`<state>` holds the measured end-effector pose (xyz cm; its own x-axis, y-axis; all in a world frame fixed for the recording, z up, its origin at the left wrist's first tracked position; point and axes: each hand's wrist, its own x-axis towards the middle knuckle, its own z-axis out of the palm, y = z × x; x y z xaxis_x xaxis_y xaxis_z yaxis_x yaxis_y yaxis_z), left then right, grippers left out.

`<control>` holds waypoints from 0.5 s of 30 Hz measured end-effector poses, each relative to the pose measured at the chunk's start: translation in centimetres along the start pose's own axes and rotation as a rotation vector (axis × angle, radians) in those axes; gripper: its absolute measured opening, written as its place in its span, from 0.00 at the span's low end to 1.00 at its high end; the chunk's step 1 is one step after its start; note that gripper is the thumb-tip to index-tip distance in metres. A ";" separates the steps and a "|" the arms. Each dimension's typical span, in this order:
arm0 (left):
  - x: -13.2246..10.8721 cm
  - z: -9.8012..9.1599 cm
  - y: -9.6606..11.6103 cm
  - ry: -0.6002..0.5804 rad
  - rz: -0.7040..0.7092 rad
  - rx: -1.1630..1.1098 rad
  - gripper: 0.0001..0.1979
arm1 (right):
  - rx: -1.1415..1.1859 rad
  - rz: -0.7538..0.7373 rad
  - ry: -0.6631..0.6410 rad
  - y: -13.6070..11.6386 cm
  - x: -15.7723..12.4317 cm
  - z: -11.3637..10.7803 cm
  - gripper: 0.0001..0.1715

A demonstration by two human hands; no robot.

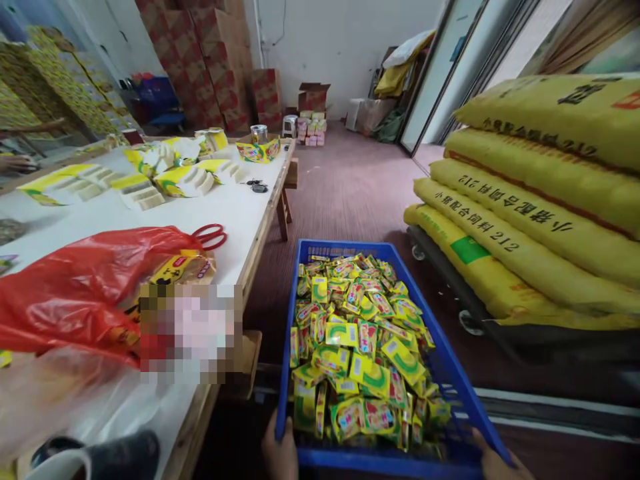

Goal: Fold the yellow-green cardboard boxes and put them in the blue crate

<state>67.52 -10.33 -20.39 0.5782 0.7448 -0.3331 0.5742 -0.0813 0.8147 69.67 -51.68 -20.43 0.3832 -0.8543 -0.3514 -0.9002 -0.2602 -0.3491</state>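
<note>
A blue plastic basket (390, 460) full of small yellow and green packets (370, 340) is between my two hands. My left hand (281, 448) grips the near left corner of its rim, with the thumb over the edge. At the near right side, my right hand (495, 457) is wrapped round the rim, thumb showing on the inside. The lower parts of both hands are cut off by the frame's bottom edge. The packets lie loosely heaped, some showing a red label.
A white-topped wooden table (215, 207) runs along the left, bearing a red plastic bag (90, 280), red-handled scissors (210, 236) and yellow cartons (185, 180). Yellow sacks (530, 213) are stacked on a wheeled trolley (460, 293) at right. Brown floor (345, 180) stretches ahead.
</note>
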 end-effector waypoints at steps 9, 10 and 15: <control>8.2 14.4 12.9 0.057 0.026 0.211 0.20 | 0.047 -0.105 0.119 -17.4 8.2 3.6 0.28; 9.4 16.3 14.2 0.070 0.030 0.238 0.22 | 0.031 -0.106 0.119 -19.3 9.4 4.3 0.27; 14.8 25.1 21.0 0.094 0.030 0.510 0.23 | -0.045 -0.149 0.097 -30.4 16.4 6.5 0.23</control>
<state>102.73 -17.65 -20.11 0.5576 0.7917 -0.2495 0.7810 -0.3986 0.4808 104.65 -54.89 -21.20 0.4930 -0.8437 -0.2125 -0.8442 -0.4048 -0.3514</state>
